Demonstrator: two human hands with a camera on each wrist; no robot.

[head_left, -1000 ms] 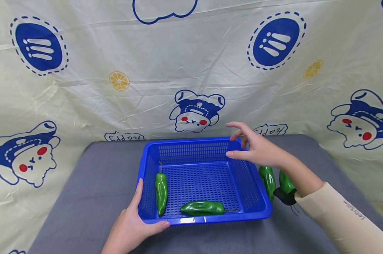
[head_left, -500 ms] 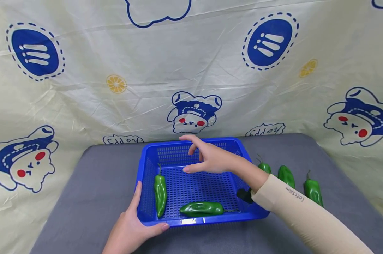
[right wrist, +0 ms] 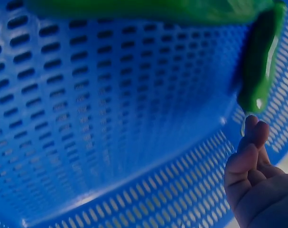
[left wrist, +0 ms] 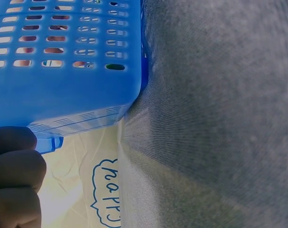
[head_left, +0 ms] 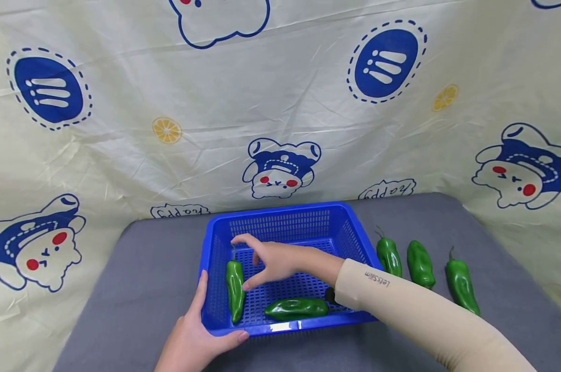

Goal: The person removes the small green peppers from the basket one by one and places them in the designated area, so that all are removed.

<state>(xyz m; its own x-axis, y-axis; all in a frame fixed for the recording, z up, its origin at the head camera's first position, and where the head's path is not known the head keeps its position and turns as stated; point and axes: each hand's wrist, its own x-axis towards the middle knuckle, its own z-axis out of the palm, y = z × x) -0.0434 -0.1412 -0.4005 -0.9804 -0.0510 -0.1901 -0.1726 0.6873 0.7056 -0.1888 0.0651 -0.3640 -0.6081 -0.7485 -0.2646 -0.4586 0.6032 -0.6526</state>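
A blue perforated plastic basket [head_left: 336, 321] holds two green peppers. One long pepper [head_left: 236, 297] lies along its left side, stem pointing away; the other pepper [head_left: 296, 308] lies along the front wall. My left hand [head_left: 192, 330] grips the basket's front left corner, thumb on the front rim. In the left wrist view its dark fingers [left wrist: 15, 190] are at the basket's outer wall. My right hand [head_left: 275, 261] is over the basket, thumb and forefinger spread on either side of the left pepper. The right wrist view has its fingertips close to that pepper's stem end [right wrist: 257, 102]; contact is unclear.
To the right of the basket, three more green peppers lie on the grey cloth surface: one pepper [head_left: 389, 256] near the basket wall, a middle pepper [head_left: 420, 264] and a far right pepper [head_left: 461, 285]. A printed pale curtain [head_left: 215, 103] hangs behind.
My right hand has swung left and down, from the basket's right rim to the left pepper. My left hand keeps its place at the corner, and the view has shifted slightly.
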